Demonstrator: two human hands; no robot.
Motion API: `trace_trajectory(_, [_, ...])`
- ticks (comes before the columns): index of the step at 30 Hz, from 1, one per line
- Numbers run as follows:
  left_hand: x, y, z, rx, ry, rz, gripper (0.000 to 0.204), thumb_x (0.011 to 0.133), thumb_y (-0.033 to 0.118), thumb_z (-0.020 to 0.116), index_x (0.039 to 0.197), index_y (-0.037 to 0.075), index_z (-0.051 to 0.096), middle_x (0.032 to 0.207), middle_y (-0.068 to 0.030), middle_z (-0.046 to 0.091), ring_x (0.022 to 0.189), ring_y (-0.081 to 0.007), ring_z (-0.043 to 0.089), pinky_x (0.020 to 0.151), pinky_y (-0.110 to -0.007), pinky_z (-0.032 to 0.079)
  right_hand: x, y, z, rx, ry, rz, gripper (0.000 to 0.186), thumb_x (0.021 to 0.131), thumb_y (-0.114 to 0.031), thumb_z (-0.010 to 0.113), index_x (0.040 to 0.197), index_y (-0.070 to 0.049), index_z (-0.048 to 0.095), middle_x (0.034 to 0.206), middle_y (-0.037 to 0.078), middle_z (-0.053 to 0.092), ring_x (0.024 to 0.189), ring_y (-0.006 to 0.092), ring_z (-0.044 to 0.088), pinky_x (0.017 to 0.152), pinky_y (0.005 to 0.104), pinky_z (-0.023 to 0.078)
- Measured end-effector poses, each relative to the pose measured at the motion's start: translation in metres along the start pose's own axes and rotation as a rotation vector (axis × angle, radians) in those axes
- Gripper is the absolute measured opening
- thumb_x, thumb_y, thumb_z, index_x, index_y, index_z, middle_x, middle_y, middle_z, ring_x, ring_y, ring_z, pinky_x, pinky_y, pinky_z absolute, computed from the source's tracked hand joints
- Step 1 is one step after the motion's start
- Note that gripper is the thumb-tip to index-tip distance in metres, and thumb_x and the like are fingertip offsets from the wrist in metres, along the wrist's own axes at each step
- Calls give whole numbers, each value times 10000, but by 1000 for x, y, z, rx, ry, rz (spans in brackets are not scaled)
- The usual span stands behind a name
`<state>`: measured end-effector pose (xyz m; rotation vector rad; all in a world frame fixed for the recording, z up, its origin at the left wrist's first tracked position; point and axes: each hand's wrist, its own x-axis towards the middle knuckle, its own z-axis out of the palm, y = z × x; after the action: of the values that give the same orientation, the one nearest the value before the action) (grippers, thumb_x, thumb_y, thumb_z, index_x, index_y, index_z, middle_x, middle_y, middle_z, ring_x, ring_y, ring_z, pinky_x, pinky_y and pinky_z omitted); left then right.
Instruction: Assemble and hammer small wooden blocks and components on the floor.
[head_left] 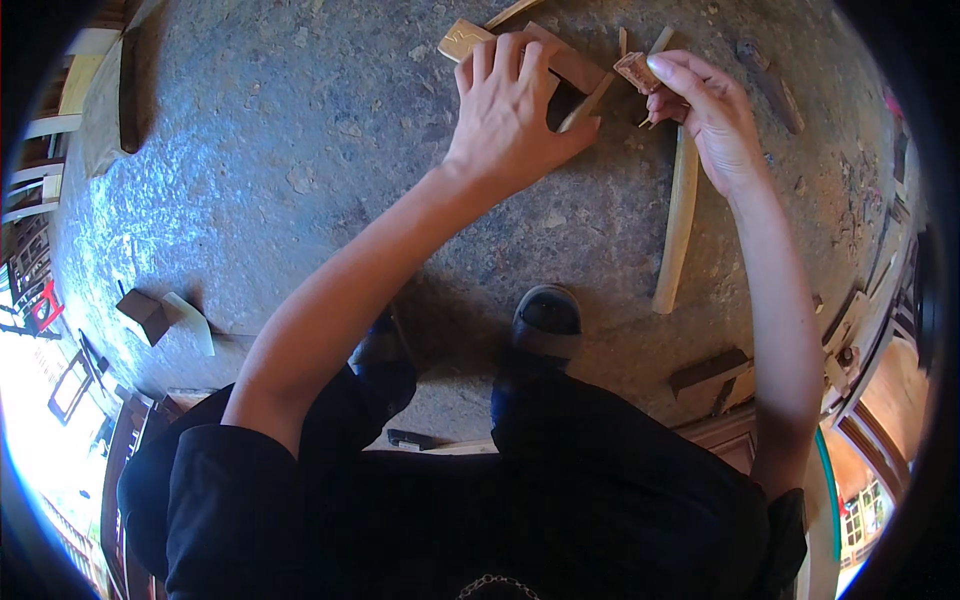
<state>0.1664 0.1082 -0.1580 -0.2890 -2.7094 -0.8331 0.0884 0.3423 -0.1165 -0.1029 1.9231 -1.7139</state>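
Right fingers [684, 80] pinching brown block [634, 72], long axis slanting up-left

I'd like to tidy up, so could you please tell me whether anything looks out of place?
The dark strip beside the right hand, perhaps: it lies slantwise on the floor, by itself. The floor also looks blotchy and worn.

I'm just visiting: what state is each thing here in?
Left hand: palm down at the pale wood block; grip unclear
Right hand: pinching
Small brown piece: between right thumb and fingers
Long pale strip: lying, partly hidden by right hand
Dark wood piece: lying on floor
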Motion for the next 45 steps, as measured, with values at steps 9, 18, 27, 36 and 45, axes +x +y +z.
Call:
trace_trajectory(9, [5, -2, -8, -411, -55, 30, 653, 825, 327, 805, 1356, 59, 536, 1207, -133, 607, 1162, -318, 600, 1014, -448, 453, -19, -12, 24, -256, 146, -298, 294, 925, -213, 815, 1146, -30, 750, 1006, 45, 751, 905, 98, 699, 827, 255, 561])
trace_trajectory(18, [29, -8, -35, -629, -180, 18, 470, 840, 279, 841, 1231, 50, 717, 1148, -119, 743, 1065, -252, 722, 971, -385, 554, -20, -14, 30, -324, 35, -304, 321, 927, -255, 809, 1166, -49, 748, 1022, 42, 759, 902, 107, 710, 817, 266, 564])
trace_trajectory(27, [29, -18, -33, -605, -206, 97, 324, 790, 123, 821, 1094, 41, 745, 1019, -111, 763, 968, -230, 745, 898, -351, 581, -20, -24, 30, -680, 25, -455, 317, 876, -314, 840, 1074, -77, 769, 902, 36, 764, 803, 128, 728, 760, 278, 582])
trace_trajectory(36, [20, -15, -20, -580, -291, 85, 383, 854, 144, 803, 1215, 51, 712, 1103, -102, 750, 1042, -233, 725, 973, -360, 557, -25, -15, 26, -749, -3, -361, 313, 849, -286, 857, 1055, -71, 759, 903, 47, 767, 780, 140, 734, 732, 294, 587])
trace_trajectory(45, [6, -18, -12, -446, -134, 149, 468, 857, 241, 788, 1263, 45, 661, 1136, -109, 692, 1079, -266, 674, 963, -395, 531, -27, -3, 21, -808, 85, -403, 306, 845, -280, 860, 1014, -60, 732, 896, 40, 740, 758, 132, 718, 706, 297, 569])
